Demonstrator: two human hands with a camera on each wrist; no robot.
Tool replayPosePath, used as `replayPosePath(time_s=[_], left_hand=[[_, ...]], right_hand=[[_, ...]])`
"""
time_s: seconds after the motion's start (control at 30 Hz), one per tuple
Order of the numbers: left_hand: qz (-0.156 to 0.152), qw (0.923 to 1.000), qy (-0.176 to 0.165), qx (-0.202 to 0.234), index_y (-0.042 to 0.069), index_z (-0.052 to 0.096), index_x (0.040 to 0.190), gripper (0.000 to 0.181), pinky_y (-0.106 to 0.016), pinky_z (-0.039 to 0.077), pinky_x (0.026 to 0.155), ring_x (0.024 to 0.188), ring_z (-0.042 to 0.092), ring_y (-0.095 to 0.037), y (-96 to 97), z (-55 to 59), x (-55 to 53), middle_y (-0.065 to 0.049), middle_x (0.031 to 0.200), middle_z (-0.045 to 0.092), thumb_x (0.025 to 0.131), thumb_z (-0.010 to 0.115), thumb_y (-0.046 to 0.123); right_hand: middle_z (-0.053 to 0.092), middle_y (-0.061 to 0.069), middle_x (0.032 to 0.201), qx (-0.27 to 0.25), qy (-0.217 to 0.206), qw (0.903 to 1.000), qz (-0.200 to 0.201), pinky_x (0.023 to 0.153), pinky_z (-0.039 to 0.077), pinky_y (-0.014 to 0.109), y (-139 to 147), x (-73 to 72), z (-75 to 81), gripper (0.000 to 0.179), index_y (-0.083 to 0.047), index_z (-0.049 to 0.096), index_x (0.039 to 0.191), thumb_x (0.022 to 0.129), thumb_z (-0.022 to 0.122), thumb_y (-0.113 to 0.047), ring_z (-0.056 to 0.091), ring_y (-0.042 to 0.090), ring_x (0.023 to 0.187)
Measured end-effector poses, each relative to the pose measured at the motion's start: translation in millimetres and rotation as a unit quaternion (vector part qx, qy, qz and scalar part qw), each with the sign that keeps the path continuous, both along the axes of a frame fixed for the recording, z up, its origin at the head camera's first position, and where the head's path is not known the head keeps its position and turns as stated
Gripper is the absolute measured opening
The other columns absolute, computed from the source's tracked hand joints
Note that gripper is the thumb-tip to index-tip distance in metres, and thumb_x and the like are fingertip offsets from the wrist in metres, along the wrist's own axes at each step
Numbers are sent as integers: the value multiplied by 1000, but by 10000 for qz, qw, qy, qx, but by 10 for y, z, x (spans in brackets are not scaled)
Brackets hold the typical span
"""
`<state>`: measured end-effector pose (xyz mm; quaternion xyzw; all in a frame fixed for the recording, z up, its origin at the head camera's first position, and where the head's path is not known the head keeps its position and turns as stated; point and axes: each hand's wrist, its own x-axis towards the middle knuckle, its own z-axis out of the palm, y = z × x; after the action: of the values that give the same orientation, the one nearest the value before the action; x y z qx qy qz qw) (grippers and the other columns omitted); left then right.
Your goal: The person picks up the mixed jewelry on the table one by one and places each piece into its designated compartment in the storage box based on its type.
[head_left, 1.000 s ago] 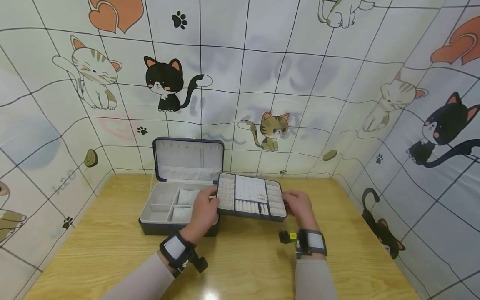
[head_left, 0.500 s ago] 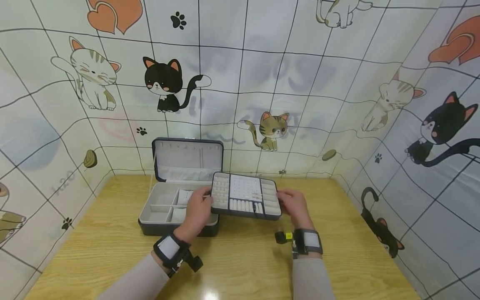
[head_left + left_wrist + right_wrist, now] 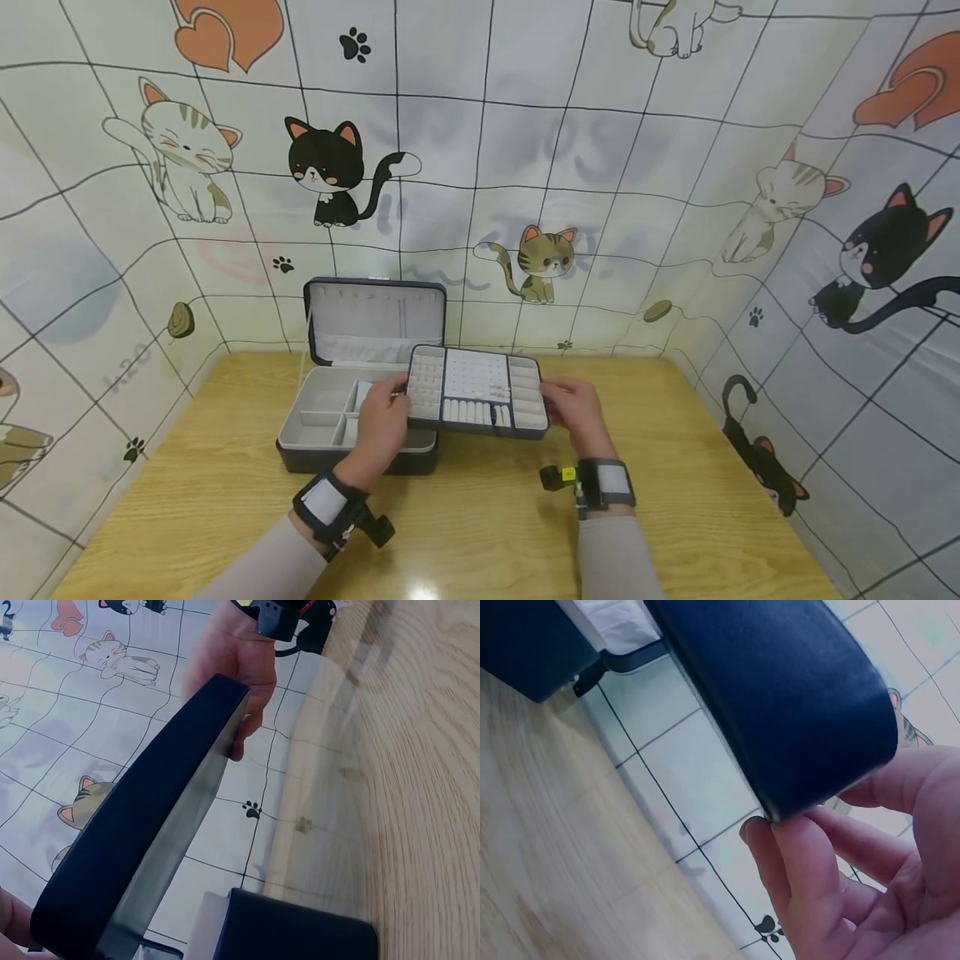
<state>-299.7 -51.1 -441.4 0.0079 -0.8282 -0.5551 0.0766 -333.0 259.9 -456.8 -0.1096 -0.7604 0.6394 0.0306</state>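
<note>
Between my two hands is a dark blue jewelry tray (image 3: 476, 375) with white compartments, ring rolls and small earrings on its panel. It hangs above the table, its left part over the right side of an open jewelry box (image 3: 315, 457). My left hand (image 3: 381, 423) grips the tray's left end, my right hand (image 3: 576, 410) its right end. In the right wrist view, the fingers (image 3: 806, 855) hold the tray's dark side (image 3: 802, 697) from below. The left wrist view shows the tray's dark side (image 3: 142, 817) tilted, with the box's corner (image 3: 300, 930) beneath it.
The box's lid (image 3: 377, 321) stands upright at the back. White dividers split the box's inside, with pale cushions partly hidden by my left hand. A wooden table (image 3: 480, 517) lies beneath. Behind and beside it hangs a cat-patterned cloth (image 3: 480, 142).
Both hands have carried the tray to the left, and it covers more of the box's right side. The box has stayed in place.
</note>
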Motion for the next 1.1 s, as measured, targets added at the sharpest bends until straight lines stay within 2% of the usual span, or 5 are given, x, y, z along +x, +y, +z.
replayPosePath(time_s=[0.27,0.63,0.9,1.1], left_hand=[[-62,9998,-168,121,-7,44,155,53,-60,35,124,151,41,-41,-114,-54,1,-25,162,44,106,37,11],[106,9995,-310,31,-7,47,153,52,-61,37,122,146,46,-42,-250,-74,-8,-27,159,47,105,38,11],[149,9989,-450,40,-7,44,155,53,-61,31,126,153,38,-43,-355,-75,-19,-27,161,43,105,36,12],[173,9986,-508,43,-5,41,157,55,-61,27,128,157,33,-41,-474,-94,-37,-26,165,38,107,33,13]], right_hand=[[79,12,106,-97,242,9996,-86,72,61,26,-130,-3,-7,32,-4,79,118,96,78,-28,73,15,82],[79,12,106,-240,298,9993,20,72,61,25,-250,-20,-56,32,-3,79,117,95,80,-27,73,15,83],[79,15,108,-123,311,9994,-15,69,61,25,-379,-22,-69,28,-5,80,114,95,79,-25,73,17,82],[78,18,110,-269,376,9989,83,68,62,25,-482,-29,-98,28,-3,80,115,96,78,-23,74,18,83]])
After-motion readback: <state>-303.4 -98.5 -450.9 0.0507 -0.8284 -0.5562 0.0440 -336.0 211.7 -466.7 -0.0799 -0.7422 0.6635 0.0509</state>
